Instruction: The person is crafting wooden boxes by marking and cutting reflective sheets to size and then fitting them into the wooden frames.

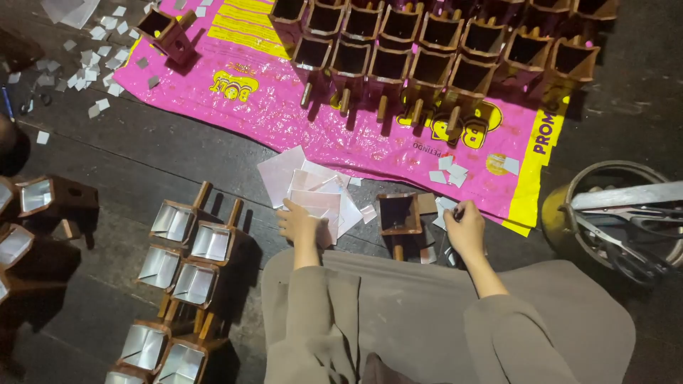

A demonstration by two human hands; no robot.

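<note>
Far to the left of our left hand (302, 226) stand small brown wooden boxes lined with silvery foil (186, 245), set in rows on the dark plank floor (128, 156). The left hand lies flat, fingers spread, pressing on a loose stack of pale pink square sheets (313, 192). Just to its right, between both hands, stands one unlined brown wooden box with a peg handle (398, 213). Our right hand (466, 229) is curled, pinching a small dark tool; what kind, we cannot tell. Beyond both hands lies a pink plastic sheet (284, 114).
</note>
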